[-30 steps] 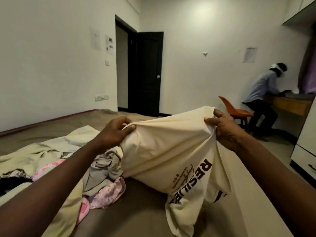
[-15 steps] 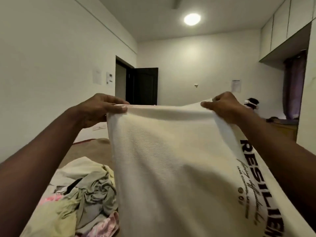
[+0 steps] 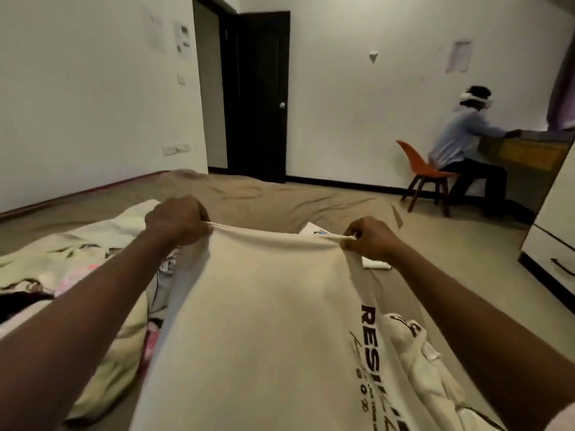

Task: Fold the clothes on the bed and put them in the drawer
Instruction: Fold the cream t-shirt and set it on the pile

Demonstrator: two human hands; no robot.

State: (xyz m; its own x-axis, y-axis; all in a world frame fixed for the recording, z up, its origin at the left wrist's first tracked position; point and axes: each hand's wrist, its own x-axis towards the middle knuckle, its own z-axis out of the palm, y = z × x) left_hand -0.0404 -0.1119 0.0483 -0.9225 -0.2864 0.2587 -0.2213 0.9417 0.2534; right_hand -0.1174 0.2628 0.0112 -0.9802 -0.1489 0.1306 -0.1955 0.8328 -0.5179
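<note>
L hand (image 3: 177,220) & R hand (image 3: 370,242) both curled, each pinching far edge of cream tee (image 3: 264,306); edge taut betw them. Tee is held above the bed (image 3: 264,194), draping back toward cam, black print on its 4 o'clock side.

Risks (judgement):
- sleeve bunched at 5 o'clock of tee: if laid down as is, fold prob comes out lumpy/crooked
- clothes pile (image 3: 102,269) sits just beside at 9 o'clock; tee's L side could land on it & not lie flat
- flat white piece (image 3: 314,230) at 12 o'clock of R hand: could get covered or dragged when tee is spread
- small pinch grips: one slip drops a corner
- drawer (image 3: 550,262) at 3 o'clock, well apart, looks closed, so needs a free hand later

Counts: hands 2; tee in hand 1; pile 1, items in it cannot tell (tangled, several colours); flat white piece 1; drawer handles seen 1; orange chair (image 3: 426,172) 1; other person (image 3: 463,135) 1, seated at counter; door 1
</note>
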